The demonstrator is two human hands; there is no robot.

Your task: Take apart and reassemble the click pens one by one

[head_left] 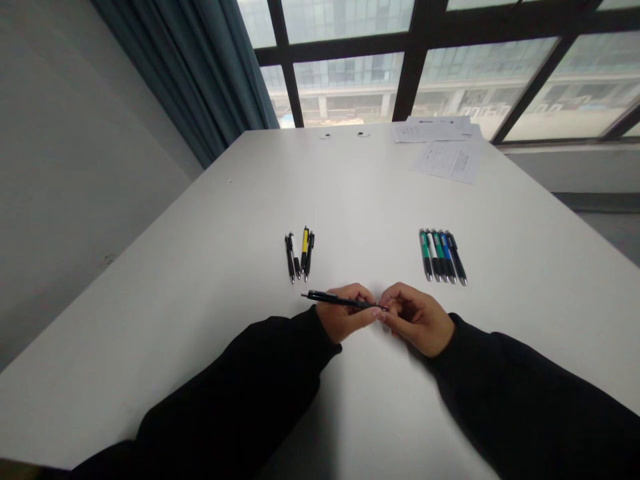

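My left hand is closed on a black pen, which lies nearly level across its fingers with the clip end pointing left. At the pen's right end, the fingertips of my right hand pinch the tip. Both hands meet just above the white table. Beyond my left hand lies a loose group of pens: black ones, a white-and-black one and a yellow-and-black one. Past my right hand, several pens lie side by side in a row, among them green, white, blue and black ones.
The white table reaches back to a window with dark frames. Printed papers lie at its far right corner. Two small holes with dark centres sit near the far edge. A blue curtain hangs at the back left.
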